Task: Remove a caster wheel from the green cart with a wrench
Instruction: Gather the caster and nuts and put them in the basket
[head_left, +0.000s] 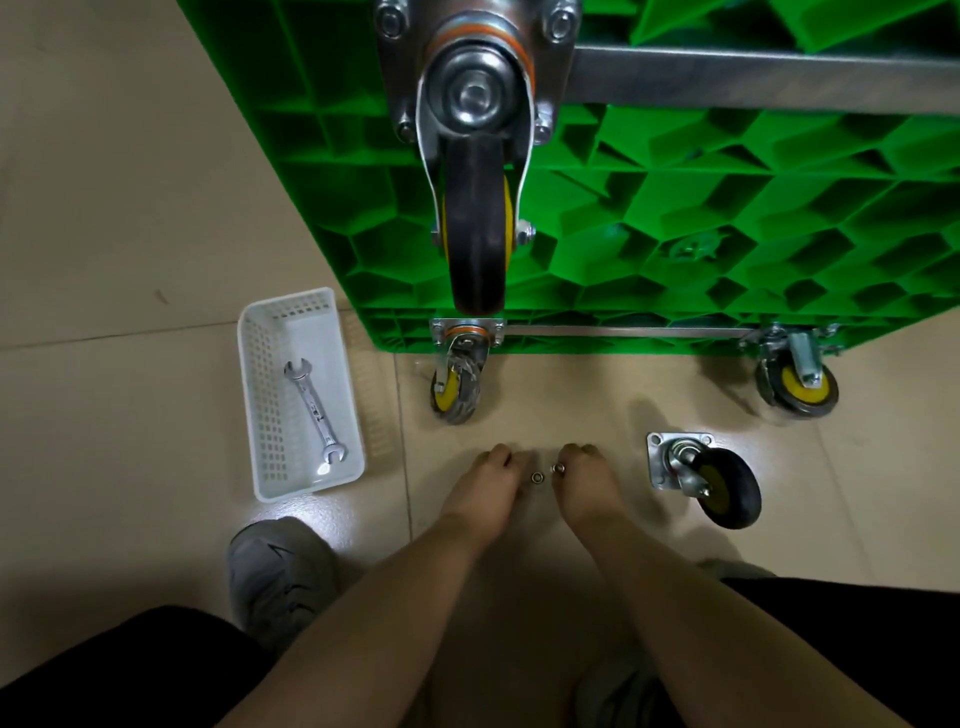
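Caster wheel (711, 480) off, on floor; wrench (314, 410) in basket (260, 457). My right hand (584, 480) pinches a nut (558, 468); left hand (485, 486) curled, grip unclear.

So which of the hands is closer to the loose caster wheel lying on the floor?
Right. The right hand is just left of the loose caster wheel; the left hand lies farther left, beyond the right one.

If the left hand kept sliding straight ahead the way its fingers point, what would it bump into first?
Probably the small wheel at the green cart's near corner. The left hand points up the floor toward it, with bare tile between, though depth is hard to judge.
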